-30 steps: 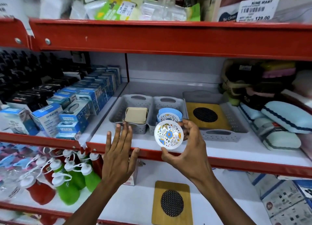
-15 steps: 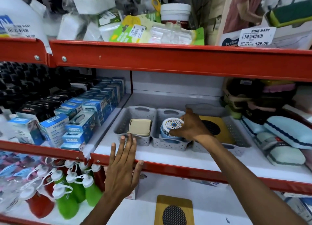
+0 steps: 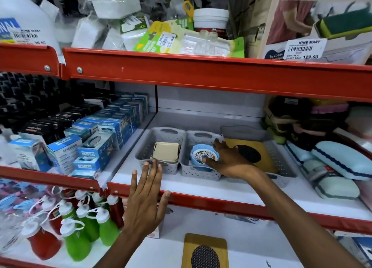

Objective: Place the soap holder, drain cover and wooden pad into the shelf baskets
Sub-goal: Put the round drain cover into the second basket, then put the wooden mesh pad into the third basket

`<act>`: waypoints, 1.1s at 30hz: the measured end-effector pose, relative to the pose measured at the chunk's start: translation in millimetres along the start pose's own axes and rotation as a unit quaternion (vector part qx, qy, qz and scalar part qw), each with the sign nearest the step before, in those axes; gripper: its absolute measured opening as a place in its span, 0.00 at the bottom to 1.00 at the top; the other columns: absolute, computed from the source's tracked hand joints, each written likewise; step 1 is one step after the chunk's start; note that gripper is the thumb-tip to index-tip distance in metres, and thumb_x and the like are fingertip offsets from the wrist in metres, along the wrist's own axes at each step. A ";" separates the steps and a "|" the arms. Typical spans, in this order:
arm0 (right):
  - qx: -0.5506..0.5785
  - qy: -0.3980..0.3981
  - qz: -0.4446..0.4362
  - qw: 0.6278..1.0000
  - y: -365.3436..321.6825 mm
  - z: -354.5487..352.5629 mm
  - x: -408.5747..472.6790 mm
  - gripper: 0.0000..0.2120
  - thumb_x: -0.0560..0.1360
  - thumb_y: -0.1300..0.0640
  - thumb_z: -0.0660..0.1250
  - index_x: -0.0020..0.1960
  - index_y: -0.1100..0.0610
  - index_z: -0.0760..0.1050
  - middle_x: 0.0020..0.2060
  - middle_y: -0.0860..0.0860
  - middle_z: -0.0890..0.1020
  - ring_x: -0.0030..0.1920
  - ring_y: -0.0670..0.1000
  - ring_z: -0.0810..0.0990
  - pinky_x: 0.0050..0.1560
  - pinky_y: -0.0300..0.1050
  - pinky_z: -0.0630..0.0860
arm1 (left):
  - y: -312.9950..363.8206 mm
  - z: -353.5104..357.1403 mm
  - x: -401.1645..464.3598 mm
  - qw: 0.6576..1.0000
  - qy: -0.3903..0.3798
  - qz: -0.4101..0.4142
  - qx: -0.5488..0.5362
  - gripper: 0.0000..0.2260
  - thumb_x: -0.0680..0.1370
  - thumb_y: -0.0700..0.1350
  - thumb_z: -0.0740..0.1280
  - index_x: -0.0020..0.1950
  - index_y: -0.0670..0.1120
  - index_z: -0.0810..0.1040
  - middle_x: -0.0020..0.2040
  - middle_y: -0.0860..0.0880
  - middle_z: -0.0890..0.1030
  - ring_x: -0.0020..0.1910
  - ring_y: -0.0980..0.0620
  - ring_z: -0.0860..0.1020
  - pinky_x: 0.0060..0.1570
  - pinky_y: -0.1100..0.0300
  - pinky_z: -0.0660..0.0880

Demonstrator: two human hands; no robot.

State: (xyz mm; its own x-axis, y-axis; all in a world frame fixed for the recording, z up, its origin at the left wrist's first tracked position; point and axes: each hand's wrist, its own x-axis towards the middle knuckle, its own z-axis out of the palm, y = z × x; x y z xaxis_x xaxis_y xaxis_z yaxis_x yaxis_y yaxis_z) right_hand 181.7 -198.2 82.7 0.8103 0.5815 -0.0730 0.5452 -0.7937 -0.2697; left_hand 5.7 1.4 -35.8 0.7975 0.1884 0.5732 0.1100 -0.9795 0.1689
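Nearest the camera, on the lower shelf, a wooden pad (image 3: 205, 251) with a dark oval mesh lies flat, not yet in any basket. Just above it the left hand (image 3: 146, 199) is spread open and empty, palm toward the red front edge of the middle shelf (image 3: 231, 206), its thumb at that edge; whether the palm actually touches the edge cannot be told.

Further in, the right hand (image 3: 227, 160) reaches across the middle basket (image 3: 198, 172). Its fingers are loosely curled over the patterned drain cover (image 3: 205, 155), the thumb tip on the cover's near rim. The cover sits on top of blue ones already stacked in that basket, so the step in hand looks like seating or releasing the drain cover; whether the fingers are gripping it or merely resting on it is unclear.

To the left, the left basket (image 3: 159, 165) holds a beige soap holder (image 3: 166, 152). To the right, partly behind the right hand, the larger basket (image 3: 281, 167) already carries another wooden pad (image 3: 259, 155).

Judging from this, the next move calls for letting go of the cover, drawing the right hand clear of the basket walls, then going down to the lower shelf for the loose wooden pad. That pad is flat and wide, so it likely needs an edge pinch and a level slide into the larger basket.
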 end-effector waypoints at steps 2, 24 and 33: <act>0.012 0.039 -0.013 0.999 -0.6 2.7 -15.8 0.41 0.79 0.33 0.53 0.81 0.54 0.43 0.81 0.56 0.50 0.80 0.59 0.46 0.79 0.60 0.47 | 1.4 -1.0 -0.2 1.000 0.001 -0.004 0.000 0.30 0.82 0.57 0.48 0.80 0.44 0.56 0.82 0.45 0.56 0.82 0.47 0.51 0.81 0.43 0.45; 0.108 0.054 0.043 0.992 106.5 273.4 -148.0 0.27 0.79 0.48 0.61 0.76 0.56 0.65 0.72 0.54 0.73 0.72 0.55 0.70 0.72 0.50 0.69 | 56.7 133.2 -130.0 0.902 -0.319 -0.168 -0.237 0.30 0.79 0.49 0.61 0.79 0.44 0.59 0.81 0.39 0.57 0.79 0.42 0.61 0.75 0.55 0.61; 0.276 -0.066 0.281 0.917 100.3 305.3 -124.6 0.17 0.81 0.58 0.62 0.62 0.68 0.77 0.63 0.63 0.80 0.66 0.60 0.76 0.65 0.47 0.69 | 75.7 152.5 -117.3 0.827 -0.382 -0.340 -0.232 0.29 0.72 0.53 0.61 0.66 0.35 0.74 0.68 0.36 0.77 0.68 0.39 0.75 0.66 0.54 0.68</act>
State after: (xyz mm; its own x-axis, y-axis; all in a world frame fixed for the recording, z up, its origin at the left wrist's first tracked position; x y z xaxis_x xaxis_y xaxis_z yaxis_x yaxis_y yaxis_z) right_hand 69.9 -295.7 -228.5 0.8765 0.1541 -0.4560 -0.1722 -0.7842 -0.5961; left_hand 11.0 -105.8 -212.5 0.8068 0.4102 -0.4252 0.5888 -0.4990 0.6358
